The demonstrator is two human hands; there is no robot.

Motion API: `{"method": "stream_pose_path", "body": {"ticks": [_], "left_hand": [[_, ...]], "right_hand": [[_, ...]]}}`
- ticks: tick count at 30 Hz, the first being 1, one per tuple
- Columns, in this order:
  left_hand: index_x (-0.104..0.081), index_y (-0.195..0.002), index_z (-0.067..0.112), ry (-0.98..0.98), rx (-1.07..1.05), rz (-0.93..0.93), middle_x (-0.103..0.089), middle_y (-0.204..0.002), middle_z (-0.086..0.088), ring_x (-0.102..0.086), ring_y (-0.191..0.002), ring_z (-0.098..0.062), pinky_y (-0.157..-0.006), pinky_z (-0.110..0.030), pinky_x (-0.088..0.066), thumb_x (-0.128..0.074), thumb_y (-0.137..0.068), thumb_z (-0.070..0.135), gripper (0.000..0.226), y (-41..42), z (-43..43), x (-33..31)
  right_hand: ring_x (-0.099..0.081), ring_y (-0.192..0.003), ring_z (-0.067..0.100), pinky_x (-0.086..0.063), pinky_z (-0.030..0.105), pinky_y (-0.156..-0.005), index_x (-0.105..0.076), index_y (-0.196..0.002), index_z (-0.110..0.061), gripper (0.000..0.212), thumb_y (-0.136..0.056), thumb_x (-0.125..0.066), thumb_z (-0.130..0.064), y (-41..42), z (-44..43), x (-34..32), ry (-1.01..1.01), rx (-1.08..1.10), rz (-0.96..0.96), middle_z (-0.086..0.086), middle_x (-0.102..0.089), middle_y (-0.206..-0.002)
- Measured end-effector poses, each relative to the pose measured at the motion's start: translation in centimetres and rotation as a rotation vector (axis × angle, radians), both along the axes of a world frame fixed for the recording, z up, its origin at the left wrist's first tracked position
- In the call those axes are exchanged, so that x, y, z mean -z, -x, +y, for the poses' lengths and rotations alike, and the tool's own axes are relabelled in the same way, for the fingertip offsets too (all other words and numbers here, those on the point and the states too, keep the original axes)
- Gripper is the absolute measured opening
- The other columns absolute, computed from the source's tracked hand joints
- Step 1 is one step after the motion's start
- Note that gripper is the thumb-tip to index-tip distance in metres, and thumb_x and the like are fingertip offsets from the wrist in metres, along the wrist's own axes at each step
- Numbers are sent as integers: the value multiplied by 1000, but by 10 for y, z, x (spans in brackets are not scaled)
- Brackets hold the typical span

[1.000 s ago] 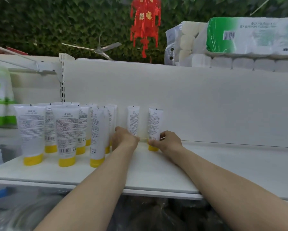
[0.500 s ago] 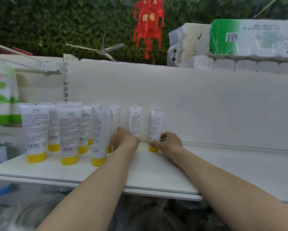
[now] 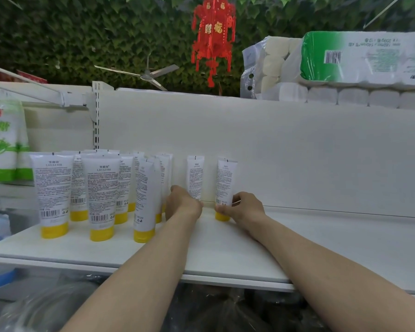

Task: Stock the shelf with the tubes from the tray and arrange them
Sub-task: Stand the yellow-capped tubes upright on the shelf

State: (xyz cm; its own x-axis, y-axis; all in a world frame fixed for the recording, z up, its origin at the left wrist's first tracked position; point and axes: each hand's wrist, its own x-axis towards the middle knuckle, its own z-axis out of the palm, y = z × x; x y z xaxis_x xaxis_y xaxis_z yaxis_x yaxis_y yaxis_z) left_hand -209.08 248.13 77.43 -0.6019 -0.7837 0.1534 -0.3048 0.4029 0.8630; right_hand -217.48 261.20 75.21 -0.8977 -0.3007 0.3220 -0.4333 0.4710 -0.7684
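- Nearest, on the front part of the flat white shelf board (image 3: 213, 255): front row of three white plastic tubes with yellow caps (image 3: 101, 197), upright on their caps, printed backs toward the camera. Rightmost of the three turned nearly edge-on, not squared with its neighbours.
- Just behind, toward the left: further rows of the same tubes (image 3: 127, 178), packed close together; exact count not readable.
- Further in, mid-shelf: left hand (image 3: 183, 203), back toward the camera, up against the foot of a lone white yellow-capped tube (image 3: 195, 176). Fingers hidden behind the hand, so cannot tell whether gripping or merely touching.
- Just to the right: right hand (image 3: 243, 208), thumb and fingers pinching the low end of the rightmost white tube (image 3: 225, 183) above its yellow cap. Upright, cap on the board, near the plain white back panel (image 3: 297, 152).
- Judged progress: well under way. Left part of the shelf stocked; the two tubes at the hands standing apart from the cluster and from each other.
- Probably left to do: closing those gaps, straightening the turned tube, filling the bare right stretch. Tray out of view, so no telling the number left.
- Farthest, above the panel: plastic-wrapped packs of white toilet rolls (image 3: 357, 58) and a red paper lantern (image 3: 213, 39).
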Motion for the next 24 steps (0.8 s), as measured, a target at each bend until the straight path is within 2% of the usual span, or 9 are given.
{"method": "stream_pose_path", "body": {"ticks": [5,11,18,21,24], "left_hand": [[-47,-125,7,-4,0,15,-59,-124,-12,-59,-112,-31,-71,-33,-43,-76,-82,22,54,1,0,1],[-46,-124,7,5,-10,17,-60,-122,-12,-60,-111,-31,-70,-33,-42,-74,-84,18,50,3,-1,3],[-44,-127,8,11,-36,11,-59,-125,-12,-59,-114,-32,-77,-35,-46,-71,-85,15,50,8,-2,4],[-39,-128,7,-19,-30,31,-55,-129,-13,-55,-118,-33,-84,-38,-48,-74,-83,16,58,9,-1,4],[-32,-132,7,41,-56,71,-44,-138,-13,-46,-126,-33,-95,-41,-45,-79,-78,24,74,6,5,3]], "right_hand": [[-64,-93,16,-52,34,-85,-61,-93,-22,39,-70,-85,-44,-2,1,-1,-30,10,14,-8,-65,-89],[-64,-94,16,-53,36,-87,-62,-96,-21,43,-70,-84,-46,-3,0,-1,-47,29,30,-7,-67,-94],[-64,-94,14,-53,35,-87,-62,-101,-20,46,-70,-83,-47,-3,-1,-1,-72,49,42,-7,-68,-98],[-63,-95,13,-52,33,-85,-62,-103,-20,48,-71,-82,-50,-5,0,-3,-92,51,53,-7,-68,-100],[-62,-94,10,-48,27,-76,-59,-108,-20,54,-71,-81,-53,-12,4,-6,-72,36,46,-7,-66,-102]]}}
